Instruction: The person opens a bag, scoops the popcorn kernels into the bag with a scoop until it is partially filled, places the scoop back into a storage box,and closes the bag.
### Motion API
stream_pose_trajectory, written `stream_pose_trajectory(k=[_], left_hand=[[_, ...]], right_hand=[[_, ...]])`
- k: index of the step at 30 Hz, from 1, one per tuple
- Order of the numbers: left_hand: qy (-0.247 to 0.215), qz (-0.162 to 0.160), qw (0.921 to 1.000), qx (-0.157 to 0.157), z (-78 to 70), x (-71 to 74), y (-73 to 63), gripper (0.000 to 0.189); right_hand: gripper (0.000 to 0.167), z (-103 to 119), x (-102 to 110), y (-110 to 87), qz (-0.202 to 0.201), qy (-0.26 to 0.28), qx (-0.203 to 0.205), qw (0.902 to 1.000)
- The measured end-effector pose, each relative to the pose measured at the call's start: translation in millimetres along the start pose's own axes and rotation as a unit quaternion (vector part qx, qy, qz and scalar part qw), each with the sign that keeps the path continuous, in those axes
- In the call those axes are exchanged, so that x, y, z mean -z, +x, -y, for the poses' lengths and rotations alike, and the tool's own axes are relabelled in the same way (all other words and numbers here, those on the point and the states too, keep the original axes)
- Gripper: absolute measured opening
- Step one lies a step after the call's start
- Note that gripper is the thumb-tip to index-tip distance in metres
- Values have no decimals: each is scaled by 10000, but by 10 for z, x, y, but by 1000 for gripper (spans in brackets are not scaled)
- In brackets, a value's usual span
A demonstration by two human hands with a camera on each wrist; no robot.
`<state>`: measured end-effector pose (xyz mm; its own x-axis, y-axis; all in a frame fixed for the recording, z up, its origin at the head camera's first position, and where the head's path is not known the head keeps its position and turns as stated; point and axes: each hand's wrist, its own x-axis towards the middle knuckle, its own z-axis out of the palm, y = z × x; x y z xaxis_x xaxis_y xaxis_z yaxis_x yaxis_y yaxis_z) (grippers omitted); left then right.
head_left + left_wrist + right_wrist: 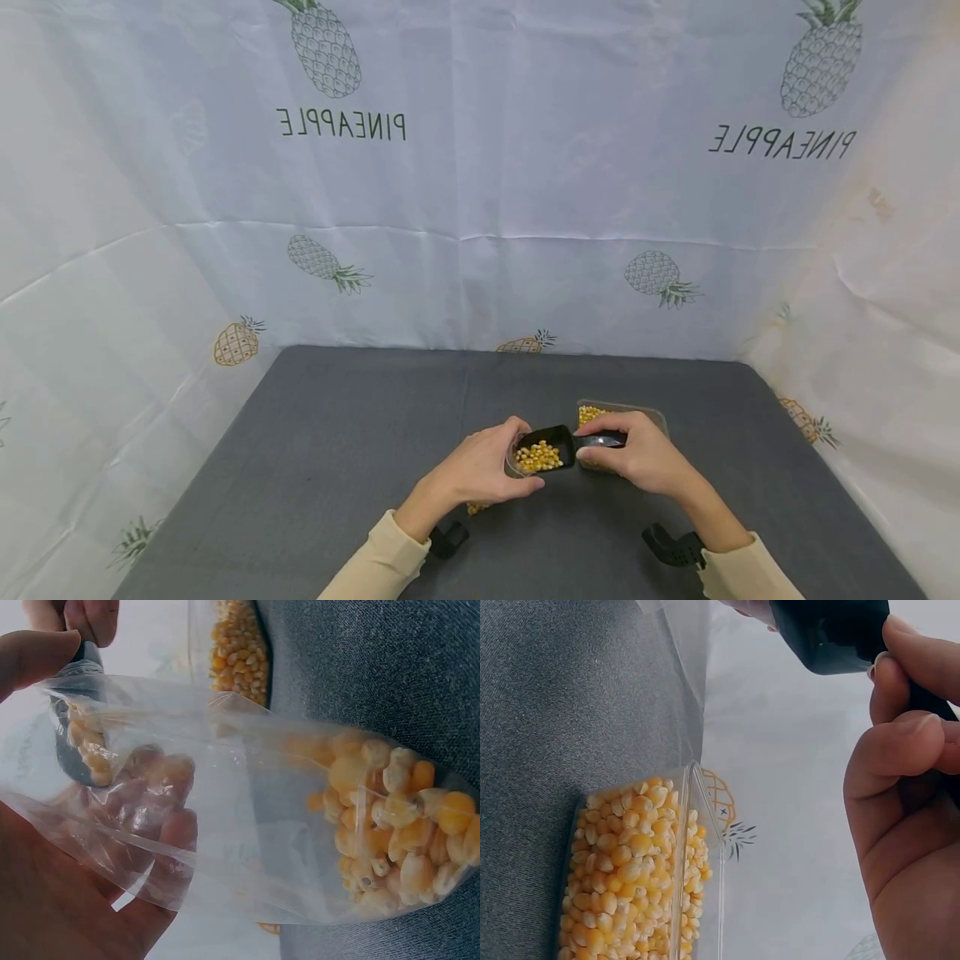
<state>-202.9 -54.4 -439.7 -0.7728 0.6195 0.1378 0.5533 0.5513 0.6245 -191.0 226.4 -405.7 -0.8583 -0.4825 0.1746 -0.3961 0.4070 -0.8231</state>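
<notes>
left hand [486, 464] is clamped on the mouth of a clear bag [292, 832], fingers behind the film; right hand [639, 454] pinches the handle of a black scoop [553, 434]. hands are apart, the scoop bridging them. scoop's front end is at the bag mouth, level-ish, carrying yellow corn kernels [540, 457]; can't tell how far in it sits. more kernels fill the bottom of the bag, which hangs below the left hand; can't tell if it touches the counter [360, 433]. clear box [626, 407] of corn stands on the counter, right of centre, partly hidden by the right hand in the head view. its upper rim shows in the right wrist view, corn heaped close to it. far edge of the counter runs along the patterned curtain [480, 183], well beyond the hands. broad grey stretch runs from the left hand to the left edge; narrower strip right of the box to the right edge. black wrist mounts [672, 547] sit low, near the sleeves [378, 558].
</notes>
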Motion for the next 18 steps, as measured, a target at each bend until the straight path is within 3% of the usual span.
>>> stream_pose_trajectory(k=[18], left_hand=[[-113, 57, 9999, 64, -13, 15, -9, 63]], right_hand=[[25, 63, 10, 21, 182, -117, 126, 9997]])
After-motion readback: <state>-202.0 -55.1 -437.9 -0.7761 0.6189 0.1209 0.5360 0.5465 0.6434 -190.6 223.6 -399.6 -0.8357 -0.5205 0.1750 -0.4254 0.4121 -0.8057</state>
